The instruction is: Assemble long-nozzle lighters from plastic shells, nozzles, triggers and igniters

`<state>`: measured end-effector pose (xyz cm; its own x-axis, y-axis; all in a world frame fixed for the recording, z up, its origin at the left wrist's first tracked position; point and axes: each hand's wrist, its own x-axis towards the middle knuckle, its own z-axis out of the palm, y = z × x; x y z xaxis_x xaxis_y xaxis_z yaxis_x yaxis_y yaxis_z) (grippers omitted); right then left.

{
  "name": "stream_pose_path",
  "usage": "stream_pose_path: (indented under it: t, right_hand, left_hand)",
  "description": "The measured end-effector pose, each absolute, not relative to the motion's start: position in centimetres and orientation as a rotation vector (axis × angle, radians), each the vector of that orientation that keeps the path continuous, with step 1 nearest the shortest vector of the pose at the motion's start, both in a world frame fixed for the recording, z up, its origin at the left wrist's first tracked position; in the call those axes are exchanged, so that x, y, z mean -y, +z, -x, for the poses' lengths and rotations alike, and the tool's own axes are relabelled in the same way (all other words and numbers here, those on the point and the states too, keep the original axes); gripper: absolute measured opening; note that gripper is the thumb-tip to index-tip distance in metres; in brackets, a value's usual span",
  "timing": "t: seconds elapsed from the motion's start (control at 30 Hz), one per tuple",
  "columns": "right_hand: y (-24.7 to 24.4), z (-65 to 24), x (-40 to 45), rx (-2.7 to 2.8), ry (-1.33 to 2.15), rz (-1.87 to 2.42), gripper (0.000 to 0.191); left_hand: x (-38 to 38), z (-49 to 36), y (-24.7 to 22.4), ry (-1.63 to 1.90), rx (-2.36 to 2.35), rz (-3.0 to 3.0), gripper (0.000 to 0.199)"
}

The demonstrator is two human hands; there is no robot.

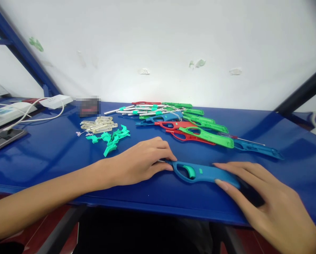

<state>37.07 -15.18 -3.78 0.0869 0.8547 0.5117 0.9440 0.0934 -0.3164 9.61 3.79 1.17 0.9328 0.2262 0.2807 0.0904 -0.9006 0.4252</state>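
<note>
A blue gas lighter [212, 172] with a teal trigger [191, 171] lies near the table's front edge, its nozzle end pointing left. My left hand [144, 158] pinches the narrow neck by the nozzle, most of which the fingers hide. Around the wide handle end, my right hand [261, 190] has its thumb on the near side and its fingers on the far side. Beyond my left hand sit loose teal triggers [111, 139] in a small heap. Behind them is a pile of clear, pale lighter fuel tanks [101, 124].
Green, red and blue lighter casing halves [208, 135] lie across the back right, beside metal nozzle tubes [144, 110] with wires. A phone [4, 139], white cables and a power strip [56, 101] occupy the left. A white wall [174, 42] stands behind the blue table [68, 155].
</note>
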Motion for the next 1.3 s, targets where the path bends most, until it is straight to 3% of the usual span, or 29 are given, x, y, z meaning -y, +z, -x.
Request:
stream_pose_path:
  t: [0.67, 1.3]
  right_hand:
    - [-3.5, -38.3, 14.9, 1.844, -0.079, 1.789, 0.041]
    - [-4.1, -36.9, 15.3, 1.824, -0.237, 1.772, 0.043]
  left_hand:
    - [-3.2, -9.9, 0.9, 0.465, -0.383, -2.610, 0.014]
    - [-2.8, -9.7, 0.9, 0.513, -0.191, -2.848, 0.023]
